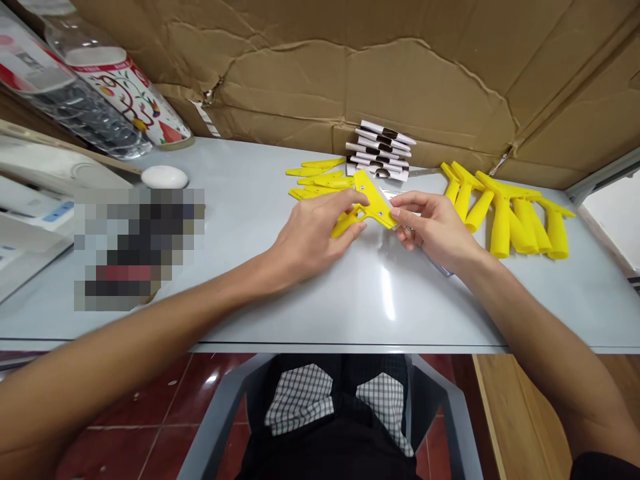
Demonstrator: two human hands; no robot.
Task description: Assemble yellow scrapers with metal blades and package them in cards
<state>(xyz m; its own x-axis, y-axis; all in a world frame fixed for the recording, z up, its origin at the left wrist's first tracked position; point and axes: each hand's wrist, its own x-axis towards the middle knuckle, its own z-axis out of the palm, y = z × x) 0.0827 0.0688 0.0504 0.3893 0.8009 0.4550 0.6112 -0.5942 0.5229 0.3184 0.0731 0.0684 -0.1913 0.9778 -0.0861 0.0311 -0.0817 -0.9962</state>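
Observation:
A yellow plastic scraper (pixel 373 200) with a pale, shiny strip along its head is between my hands above the table. My left hand (pixel 315 230) closes round its handle side, with the index finger lying on the head. At the strip's right end, the thumb and fingers of my right hand (pixel 430 223) pinch the edge of the head. Two small screws or rivets show on the yellow face. Just behind my left hand lie several flat yellow pieces (pixel 320 177). A pile of small white-and-dark folded packets (pixel 383 150) stands beyond the scraper.
Several yellow T-shaped handles (pixel 500 223) lie at the right. A white oval object (pixel 165 177) and a blurred-out patch (pixel 140 250) are on the left. Bottles (pixel 120 93) stand at the back left. Brown cardboard (pixel 350 73) lines the rear of the grey table (pixel 320 313).

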